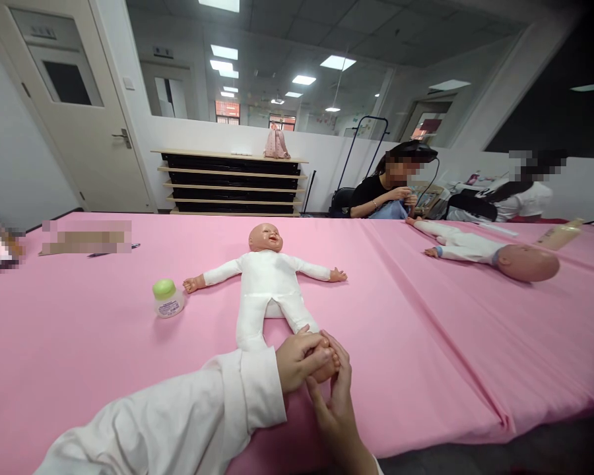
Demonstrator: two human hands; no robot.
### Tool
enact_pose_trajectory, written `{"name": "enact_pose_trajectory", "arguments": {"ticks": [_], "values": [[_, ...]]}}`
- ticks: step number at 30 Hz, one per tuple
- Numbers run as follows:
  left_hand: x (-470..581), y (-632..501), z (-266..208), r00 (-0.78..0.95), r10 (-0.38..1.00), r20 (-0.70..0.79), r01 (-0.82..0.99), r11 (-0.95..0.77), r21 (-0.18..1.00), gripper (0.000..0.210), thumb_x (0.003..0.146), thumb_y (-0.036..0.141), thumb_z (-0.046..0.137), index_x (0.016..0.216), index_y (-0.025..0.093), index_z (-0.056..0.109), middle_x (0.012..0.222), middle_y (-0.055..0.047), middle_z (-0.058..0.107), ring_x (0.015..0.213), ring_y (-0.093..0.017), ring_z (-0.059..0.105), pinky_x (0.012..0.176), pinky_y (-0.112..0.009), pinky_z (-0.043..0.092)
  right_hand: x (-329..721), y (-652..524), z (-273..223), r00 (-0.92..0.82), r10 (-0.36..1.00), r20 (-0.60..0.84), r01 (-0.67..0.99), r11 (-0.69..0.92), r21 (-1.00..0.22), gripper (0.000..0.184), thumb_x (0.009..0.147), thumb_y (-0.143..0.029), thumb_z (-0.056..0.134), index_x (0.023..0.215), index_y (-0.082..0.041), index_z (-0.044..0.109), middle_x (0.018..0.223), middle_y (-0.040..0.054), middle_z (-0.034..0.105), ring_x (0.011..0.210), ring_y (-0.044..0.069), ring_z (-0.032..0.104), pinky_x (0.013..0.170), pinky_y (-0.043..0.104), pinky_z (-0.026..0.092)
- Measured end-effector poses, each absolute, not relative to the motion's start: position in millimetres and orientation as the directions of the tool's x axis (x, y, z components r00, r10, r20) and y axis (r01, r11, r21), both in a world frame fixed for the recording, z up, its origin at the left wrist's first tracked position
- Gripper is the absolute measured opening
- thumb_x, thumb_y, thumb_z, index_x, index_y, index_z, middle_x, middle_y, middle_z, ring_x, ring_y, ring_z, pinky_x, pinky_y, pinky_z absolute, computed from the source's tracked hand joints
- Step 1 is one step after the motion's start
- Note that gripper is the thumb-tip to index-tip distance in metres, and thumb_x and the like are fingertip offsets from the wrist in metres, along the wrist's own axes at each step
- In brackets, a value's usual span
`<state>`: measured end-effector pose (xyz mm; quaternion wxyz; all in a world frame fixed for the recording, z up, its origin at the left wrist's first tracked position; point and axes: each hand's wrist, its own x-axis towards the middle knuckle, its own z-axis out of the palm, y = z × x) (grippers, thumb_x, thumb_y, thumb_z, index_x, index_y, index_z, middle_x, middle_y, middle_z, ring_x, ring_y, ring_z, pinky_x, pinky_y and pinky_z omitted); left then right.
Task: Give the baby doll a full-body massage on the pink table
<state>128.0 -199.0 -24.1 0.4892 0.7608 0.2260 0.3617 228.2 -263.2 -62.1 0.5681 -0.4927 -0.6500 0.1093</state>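
Observation:
A baby doll [270,277] in a white suit lies on its back, head away from me and arms spread. Its foot [325,373], on the right side of the view, is between my hands. My left hand [299,361], in a white sleeve, closes over the top and toes of that foot. From the right, my right hand [339,392] wraps the same foot, fingers along its outer side and thumb beneath. The doll's other foot is hidden behind my sleeve. A small jar with a green lid [167,298] stands by the doll's hand at left.
A pink sheet [400,369] covers the table, with a raised fold to the right. A second doll [495,254] and a bottle [561,234] lie at far right. A pen [113,251] is at back left. Two people sit beyond the table, near a shelf [232,181].

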Motion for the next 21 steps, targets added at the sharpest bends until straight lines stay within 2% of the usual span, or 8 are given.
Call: {"name": "enact_pose_trajectory", "arguments": {"ticks": [2, 5, 7, 10, 13, 15, 17, 21], "values": [[127.9, -198.9, -26.1, 0.636, 0.688, 0.35, -0.06, -0.408, 0.911, 0.041, 0.088, 0.046, 0.027, 0.073, 0.016, 0.05, 0.072, -0.001, 0.053, 0.071, -0.014, 0.048, 0.1, -0.039, 0.025, 221.9, -261.2, -64.5, 0.203, 0.766, 0.61, 0.494, 0.458, -0.739, 0.053, 0.084, -0.031, 0.049, 0.131, -0.021, 0.026, 0.128, 0.0125, 0.038, 0.119, 0.023, 0.04, 0.094, 0.04, 0.039], [126.5, -202.5, -25.9, 0.659, 0.64, 0.394, -0.08, -0.462, 0.883, 0.045, 0.089, 0.048, 0.022, 0.079, 0.016, 0.052, 0.08, -0.004, 0.055, 0.08, -0.017, 0.05, 0.103, -0.04, 0.02, 220.1, -260.7, -61.9, 0.357, 0.743, 0.566, 0.398, 0.426, -0.812, 0.036, 0.086, -0.031, 0.044, 0.12, -0.021, 0.038, 0.118, 0.0111, 0.046, 0.109, 0.02, 0.048, 0.088, 0.038, 0.044], [125.4, -206.2, -24.5, 0.687, 0.607, 0.399, -0.057, -0.503, 0.863, 0.04, 0.087, 0.048, 0.029, 0.088, 0.016, 0.054, 0.087, -0.005, 0.055, 0.087, -0.019, 0.049, 0.105, -0.043, 0.015, 222.5, -260.9, -57.1, 0.432, 0.732, 0.526, 0.296, 0.436, -0.85, 0.024, 0.088, -0.033, 0.04, 0.107, -0.02, 0.047, 0.109, 0.0094, 0.051, 0.1, 0.018, 0.053, 0.083, 0.036, 0.046], [125.2, -210.9, -22.6, 0.73, 0.564, 0.387, -0.023, -0.545, 0.838, 0.035, 0.08, 0.042, 0.047, 0.102, 0.016, 0.052, 0.098, -0.007, 0.055, 0.096, -0.022, 0.047, 0.106, -0.046, 0.008, 227.3, -260.4, -50.9, 0.481, 0.771, 0.417, 0.105, 0.422, -0.901, 0.022, 0.089, -0.037, 0.039, 0.091, -0.019, 0.052, 0.101, 0.007, 0.054, 0.096, 0.017, 0.055, 0.083, 0.035, 0.047], [126.8, -212.3, -22.6, 0.699, 0.615, 0.365, 0.016, -0.523, 0.852, 0.03, 0.076, 0.031, 0.054, 0.103, 0.016, 0.053, 0.098, -0.006, 0.056, 0.097, -0.021, 0.048, 0.106, -0.046, 0.01, 229.7, -260.5, -50.1, 0.45, 0.829, 0.331, -0.021, 0.38, -0.925, 0.024, 0.089, -0.039, 0.038, 0.091, -0.02, 0.053, 0.101, 0.0062, 0.054, 0.096, 0.017, 0.055, 0.083, 0.035, 0.048], [128.4, -211.9, -23.6, 0.661, 0.666, 0.346, 0.016, -0.473, 0.881, 0.023, 0.076, 0.029, 0.055, 0.095, 0.017, 0.057, 0.09, -0.004, 0.058, 0.09, -0.019, 0.051, 0.105, -0.045, 0.015, 229.2, -262.2, -52.5, 0.41, 0.838, 0.359, -0.005, 0.395, -0.919, 0.026, 0.089, -0.041, 0.037, 0.098, -0.021, 0.051, 0.105, 0.007, 0.053, 0.099, 0.018, 0.055, 0.084, 0.036, 0.048], [129.8, -210.9, -24.8, 0.635, 0.704, 0.318, -0.004, -0.408, 0.913, 0.017, 0.075, 0.03, 0.057, 0.086, 0.017, 0.06, 0.081, -0.001, 0.059, 0.081, -0.017, 0.053, 0.102, -0.043, 0.023, 227.7, -264.5, -56.3, 0.37, 0.822, 0.432, 0.084, 0.434, -0.897, 0.029, 0.089, -0.041, 0.036, 0.108, -0.022, 0.048, 0.111, 0.0082, 0.052, 0.104, 0.019, 0.053, 0.085, 0.036, 0.048], [131.1, -208.3, -26.7, 0.609, 0.76, 0.228, -0.037, -0.26, 0.965, 0.022, 0.078, 0.036, 0.054, 0.076, 0.015, 0.061, 0.074, -0.001, 0.061, 0.071, -0.015, 0.054, 0.095, -0.038, 0.034, 225.5, -265.6, -63.5, 0.28, 0.793, 0.541, 0.296, 0.465, -0.834, 0.035, 0.088, -0.035, 0.04, 0.12, -0.022, 0.039, 0.117, 0.0108, 0.049, 0.107, 0.02, 0.051, 0.086, 0.038, 0.047]]}}
